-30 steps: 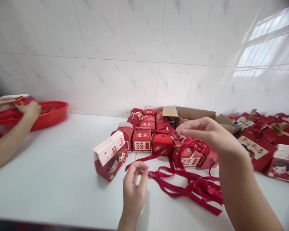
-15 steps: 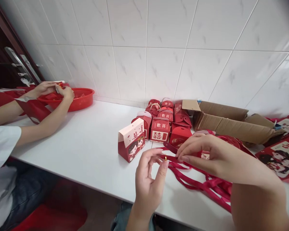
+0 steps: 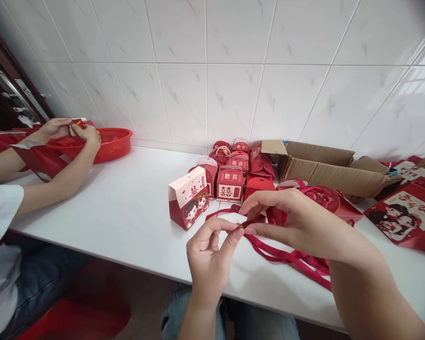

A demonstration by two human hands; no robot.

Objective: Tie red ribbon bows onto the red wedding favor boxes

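Note:
My left hand [image 3: 209, 257] pinches a small gold-coloured piece [image 3: 239, 225] between thumb and forefinger. My right hand [image 3: 299, 222] is closed on a crimson ribbon [image 3: 283, 256], its fingertips meeting those of the left. Between the fingers the exact join of gold piece and ribbon is hidden. More ribbon trails over the white table under the right hand. Just beyond my left hand stands a red and pink gift box [image 3: 189, 200] printed with two cartoon figures.
Several small red gift boxes [image 3: 230, 184] stand grouped near the tiled wall. Behind my right hand lies an open cardboard carton [image 3: 326, 172], with a larger printed red box [image 3: 403, 219] at right. A co-worker's hands [image 3: 87, 134] hold something red above a red basin [image 3: 118, 146].
My right hand has moved left and closed up to my left fingertips. The gold piece, which stood upright between them, is now partly covered. The view has shifted slightly.

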